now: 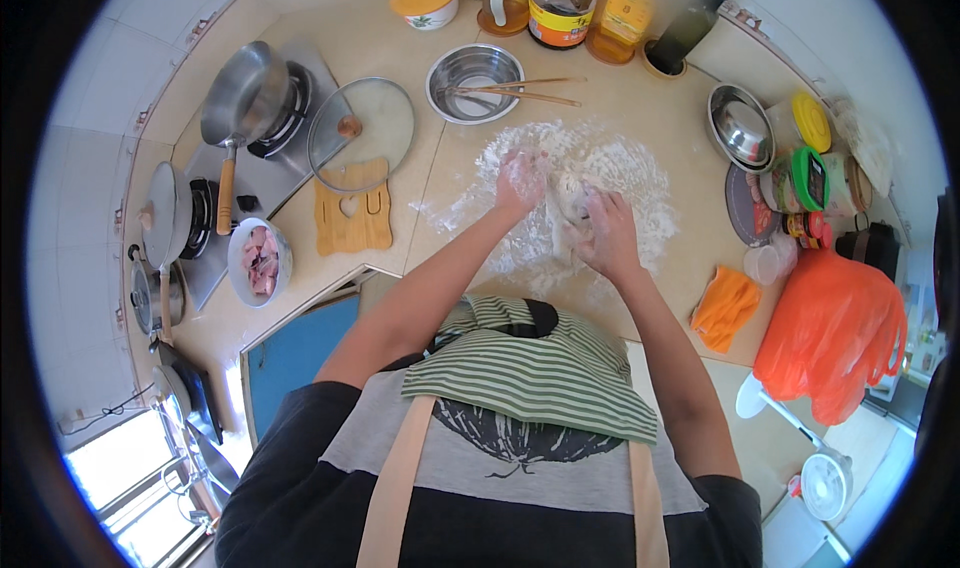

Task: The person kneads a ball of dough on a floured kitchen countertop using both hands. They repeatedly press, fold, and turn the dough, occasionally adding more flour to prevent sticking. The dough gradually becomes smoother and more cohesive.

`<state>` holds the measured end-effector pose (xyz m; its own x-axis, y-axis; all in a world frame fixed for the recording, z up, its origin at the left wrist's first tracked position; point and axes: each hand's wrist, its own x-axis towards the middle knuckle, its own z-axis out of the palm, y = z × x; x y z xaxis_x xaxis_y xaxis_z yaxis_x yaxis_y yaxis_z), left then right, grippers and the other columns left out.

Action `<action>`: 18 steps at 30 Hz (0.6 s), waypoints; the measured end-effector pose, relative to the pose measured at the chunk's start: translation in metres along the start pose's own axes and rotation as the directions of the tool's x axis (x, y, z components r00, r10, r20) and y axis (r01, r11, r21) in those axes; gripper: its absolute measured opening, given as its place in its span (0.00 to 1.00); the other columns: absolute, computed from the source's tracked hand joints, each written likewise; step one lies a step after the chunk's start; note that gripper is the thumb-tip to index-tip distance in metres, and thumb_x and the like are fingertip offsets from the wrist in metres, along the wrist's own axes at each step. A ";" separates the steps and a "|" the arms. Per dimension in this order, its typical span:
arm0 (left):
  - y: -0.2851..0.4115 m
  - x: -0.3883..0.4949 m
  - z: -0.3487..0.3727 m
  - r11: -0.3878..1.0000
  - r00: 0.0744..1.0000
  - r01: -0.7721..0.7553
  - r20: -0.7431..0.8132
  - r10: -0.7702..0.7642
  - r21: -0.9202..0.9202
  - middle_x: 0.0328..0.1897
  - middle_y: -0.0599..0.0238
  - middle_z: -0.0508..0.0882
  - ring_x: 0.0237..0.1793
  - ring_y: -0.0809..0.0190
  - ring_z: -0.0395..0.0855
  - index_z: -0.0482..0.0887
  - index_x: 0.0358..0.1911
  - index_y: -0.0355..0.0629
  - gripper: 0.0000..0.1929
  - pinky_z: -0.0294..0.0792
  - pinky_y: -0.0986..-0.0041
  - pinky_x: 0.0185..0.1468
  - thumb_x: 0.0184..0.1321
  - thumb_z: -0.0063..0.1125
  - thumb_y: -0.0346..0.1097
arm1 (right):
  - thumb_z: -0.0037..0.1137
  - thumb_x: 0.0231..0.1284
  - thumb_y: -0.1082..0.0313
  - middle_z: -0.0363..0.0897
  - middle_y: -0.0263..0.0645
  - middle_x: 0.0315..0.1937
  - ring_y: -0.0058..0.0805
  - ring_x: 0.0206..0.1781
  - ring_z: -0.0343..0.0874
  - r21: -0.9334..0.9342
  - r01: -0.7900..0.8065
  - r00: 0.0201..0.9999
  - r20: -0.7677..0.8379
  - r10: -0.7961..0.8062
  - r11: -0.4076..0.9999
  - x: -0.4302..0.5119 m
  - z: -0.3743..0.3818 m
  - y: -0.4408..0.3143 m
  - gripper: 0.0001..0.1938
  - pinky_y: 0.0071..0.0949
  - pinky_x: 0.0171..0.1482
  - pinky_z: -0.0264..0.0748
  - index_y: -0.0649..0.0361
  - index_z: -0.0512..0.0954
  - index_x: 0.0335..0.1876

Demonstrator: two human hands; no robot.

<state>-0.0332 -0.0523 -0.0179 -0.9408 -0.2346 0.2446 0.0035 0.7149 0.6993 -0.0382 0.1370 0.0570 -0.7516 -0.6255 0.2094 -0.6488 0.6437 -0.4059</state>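
Observation:
A pale lump of dough (570,195) lies amid a wide patch of white flour (634,167) on the countertop. My right hand (611,230) is at the lump's right side, its fingers curled onto it. Thickly dusted with flour, my left hand (523,178) is over the patch just left of the dough. Its fingertips are blurred, and whether they are spread or closed is unclear.
Beyond the flour sits a steel bowl (474,56) with chopsticks (536,92) across it. To the left are a glass lid (386,118), wooden board (352,227), meat bowl (283,275) and wok (244,95). An orange cloth (724,309) and red plastic bag (832,328) lie right.

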 end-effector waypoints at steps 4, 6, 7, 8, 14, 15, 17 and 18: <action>0.013 0.008 0.015 0.952 0.975 0.198 0.149 -0.166 -0.235 0.43 0.46 0.82 0.45 0.46 0.79 0.81 0.43 0.37 0.21 0.65 0.60 0.56 0.64 0.45 0.49 | 0.49 0.54 0.66 0.76 0.49 0.31 0.47 0.38 0.75 0.341 -0.298 0.903 -0.203 0.379 0.892 0.022 0.012 0.016 0.08 0.46 0.44 0.69 0.61 0.75 0.35; 0.020 0.014 0.015 0.961 0.934 0.221 0.319 -0.159 -0.169 0.43 0.45 0.81 0.44 0.45 0.79 0.79 0.45 0.37 0.21 0.66 0.59 0.55 0.64 0.43 0.49 | 0.47 0.56 0.65 0.76 0.50 0.33 0.47 0.38 0.74 0.372 -0.391 0.833 -0.245 0.495 0.842 0.042 0.028 0.027 0.09 0.47 0.45 0.68 0.61 0.75 0.36; 0.023 0.018 0.014 0.906 0.893 0.351 0.375 -0.248 -0.236 0.43 0.46 0.81 0.43 0.45 0.79 0.78 0.47 0.38 0.21 0.66 0.58 0.55 0.63 0.43 0.48 | 0.46 0.57 0.65 0.76 0.51 0.33 0.47 0.38 0.74 0.307 -0.389 0.852 -0.237 0.466 0.869 0.050 0.038 0.029 0.09 0.47 0.45 0.68 0.61 0.75 0.36; 0.023 0.028 0.011 0.803 0.788 0.528 0.513 -0.342 -0.277 0.42 0.47 0.80 0.41 0.43 0.79 0.75 0.50 0.38 0.19 0.67 0.56 0.53 0.62 0.42 0.43 | 0.45 0.58 0.64 0.76 0.52 0.34 0.48 0.39 0.74 0.247 -0.457 0.845 -0.179 0.503 0.855 0.054 0.043 0.030 0.09 0.48 0.45 0.68 0.61 0.75 0.36; 0.044 -0.020 0.015 0.953 0.983 -0.041 0.182 -0.014 0.299 0.38 0.47 0.79 0.43 0.44 0.75 0.76 0.46 0.37 0.18 0.64 0.54 0.49 0.59 0.45 0.41 | 0.42 0.63 0.62 0.74 0.48 0.30 0.48 0.36 0.73 0.246 -0.430 0.874 -0.127 0.469 0.869 0.012 0.062 -0.022 0.11 0.44 0.39 0.67 0.59 0.75 0.35; 0.046 -0.029 0.017 0.914 0.989 -0.121 0.127 0.077 0.386 0.38 0.46 0.78 0.46 0.45 0.74 0.76 0.46 0.37 0.17 0.63 0.55 0.49 0.58 0.47 0.41 | 0.42 0.64 0.61 0.74 0.48 0.30 0.48 0.36 0.73 0.268 -0.385 0.876 -0.195 0.441 0.883 0.008 0.062 -0.026 0.11 0.45 0.39 0.67 0.58 0.75 0.35; 0.041 -0.029 0.020 0.937 0.991 -0.133 0.044 0.125 0.322 0.34 0.49 0.79 0.41 0.46 0.74 0.78 0.39 0.39 0.14 0.62 0.55 0.48 0.57 0.47 0.41 | 0.41 0.64 0.61 0.74 0.47 0.30 0.48 0.36 0.73 0.248 -0.357 0.874 -0.253 0.416 0.901 0.011 0.062 -0.026 0.11 0.45 0.39 0.66 0.58 0.75 0.35; 0.039 -0.026 0.021 0.951 0.994 -0.110 0.049 0.100 0.289 0.32 0.51 0.80 0.39 0.46 0.75 0.79 0.36 0.40 0.13 0.62 0.55 0.48 0.56 0.47 0.41 | 0.41 0.64 0.61 0.74 0.47 0.30 0.48 0.36 0.73 0.209 -0.375 0.876 -0.237 0.419 0.903 0.016 0.062 -0.021 0.12 0.45 0.39 0.66 0.58 0.75 0.35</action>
<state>-0.0154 -0.0045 -0.0114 -0.9512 -0.1291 0.2801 0.0089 0.8963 0.4435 -0.0289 0.0858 0.0137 -0.9588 -0.1740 0.2245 -0.2791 0.7235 -0.6314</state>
